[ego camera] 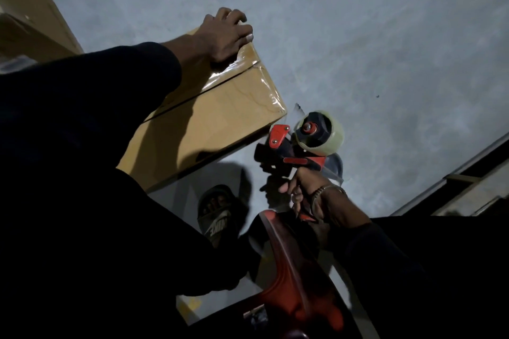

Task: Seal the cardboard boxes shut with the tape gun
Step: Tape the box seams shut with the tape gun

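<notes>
A brown cardboard box (214,115) stands on the grey floor in the middle of the head view, its top seam covered with shiny clear tape. My left hand (223,33) presses down on the box's far top corner, fingers curled over the edge. My right hand (308,195) grips the handle of a red and black tape gun (292,146) carrying a roll of clear tape (327,132). The gun hovers just off the box's near right corner, a loose strip of tape at its blade.
More cardboard boxes (30,3) are stacked at the upper left. A foot in a black slide sandal (217,217) rests below the box. A red plastic seat (292,283) is under me. A metal rail (454,173) runs at right. Bare concrete floor (358,36) spreads beyond.
</notes>
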`<state>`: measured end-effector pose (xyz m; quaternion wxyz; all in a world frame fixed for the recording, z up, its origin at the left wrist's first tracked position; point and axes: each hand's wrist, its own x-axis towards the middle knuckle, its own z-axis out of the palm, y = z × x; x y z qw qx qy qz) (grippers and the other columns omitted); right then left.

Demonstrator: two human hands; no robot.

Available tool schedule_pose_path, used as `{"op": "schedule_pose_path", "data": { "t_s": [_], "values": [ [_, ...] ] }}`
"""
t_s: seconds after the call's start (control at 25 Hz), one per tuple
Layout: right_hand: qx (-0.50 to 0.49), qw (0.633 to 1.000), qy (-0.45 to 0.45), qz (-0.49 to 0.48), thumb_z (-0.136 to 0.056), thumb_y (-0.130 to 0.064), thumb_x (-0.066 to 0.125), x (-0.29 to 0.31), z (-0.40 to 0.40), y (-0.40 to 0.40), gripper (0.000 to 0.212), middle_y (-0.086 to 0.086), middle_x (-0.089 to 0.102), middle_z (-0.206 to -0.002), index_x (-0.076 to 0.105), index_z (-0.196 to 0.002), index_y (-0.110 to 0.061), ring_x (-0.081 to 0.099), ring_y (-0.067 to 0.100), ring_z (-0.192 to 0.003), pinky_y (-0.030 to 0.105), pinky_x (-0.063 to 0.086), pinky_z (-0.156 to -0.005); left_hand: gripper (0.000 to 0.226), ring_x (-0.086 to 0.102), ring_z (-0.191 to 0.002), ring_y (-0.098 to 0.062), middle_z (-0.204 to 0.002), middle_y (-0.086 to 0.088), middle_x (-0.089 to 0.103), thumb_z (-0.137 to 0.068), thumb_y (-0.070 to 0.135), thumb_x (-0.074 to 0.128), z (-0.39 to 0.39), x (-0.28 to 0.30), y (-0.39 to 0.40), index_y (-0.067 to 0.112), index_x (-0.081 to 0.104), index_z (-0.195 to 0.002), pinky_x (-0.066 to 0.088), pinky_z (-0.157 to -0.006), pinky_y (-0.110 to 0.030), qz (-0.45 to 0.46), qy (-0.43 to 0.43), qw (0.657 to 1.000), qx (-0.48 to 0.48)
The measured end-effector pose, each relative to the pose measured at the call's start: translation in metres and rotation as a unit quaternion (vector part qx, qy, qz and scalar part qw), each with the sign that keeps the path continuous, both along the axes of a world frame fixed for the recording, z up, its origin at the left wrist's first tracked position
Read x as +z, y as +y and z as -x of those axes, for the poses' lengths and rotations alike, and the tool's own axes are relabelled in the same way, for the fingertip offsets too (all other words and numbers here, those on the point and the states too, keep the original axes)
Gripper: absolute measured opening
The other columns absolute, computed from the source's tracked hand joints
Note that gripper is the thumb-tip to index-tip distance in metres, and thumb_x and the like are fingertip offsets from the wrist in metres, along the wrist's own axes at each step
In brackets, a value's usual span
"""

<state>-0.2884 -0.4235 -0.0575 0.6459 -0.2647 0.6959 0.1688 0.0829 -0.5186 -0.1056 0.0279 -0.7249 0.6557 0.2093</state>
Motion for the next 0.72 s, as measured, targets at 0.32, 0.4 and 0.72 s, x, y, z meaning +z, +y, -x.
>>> {"op": "schedule_pose_path", "data": {
  "t_s": [0.32, 0.4, 0.72],
  "values": [
    [0.039, 0.993, 0.032, 0.104, -0.083, -0.009, 0.058, -0.028, -0.015, -0.005, 0.03, 0.021, 0.072, -0.07, 0.071, -0.057, 0.0, 0.052, 0.02, -0.036, 0.022, 0.039, -0.036, 0.046, 0.029, -0.143, -0.042, -0.153, -0.011, 0.038, -0.11, 0.054, 0.024, -0.001, -0.01, -0.001, 0.027, 0.052, -0.135, 0.034, -0.104, -0.066, 0.004, -0.017, 1.0, 0.0],
    [0.022, 0.997, 0.012, 0.078, -0.08, -0.017, 0.062, -0.038, -0.014, -0.004, 0.024, 0.024, 0.074, -0.082, 0.076, -0.073, 0.0, 0.062, 0.028, -0.051, 0.039, 0.056, -0.05, 0.044, 0.031, -0.141, -0.044, -0.149, -0.013, 0.04, -0.11, 0.052, 0.025, 0.0, -0.008, 0.0, 0.025, 0.051, -0.134, 0.035, -0.104, -0.067, 0.006, -0.026, 1.0, 0.0],
    [0.117, 0.984, 0.028, 0.135, -0.096, -0.029, 0.062, -0.047, -0.002, -0.001, 0.013, 0.005, 0.064, -0.1, 0.063, -0.097, -0.016, 0.061, 0.019, -0.08, 0.031, 0.058, -0.069, 0.045, 0.035, -0.135, -0.048, -0.144, -0.019, 0.041, -0.109, 0.049, 0.028, 0.013, 0.008, -0.005, 0.02, 0.049, -0.136, 0.036, -0.102, -0.067, -0.004, -0.053, 0.999, -0.01]
  ]
}}
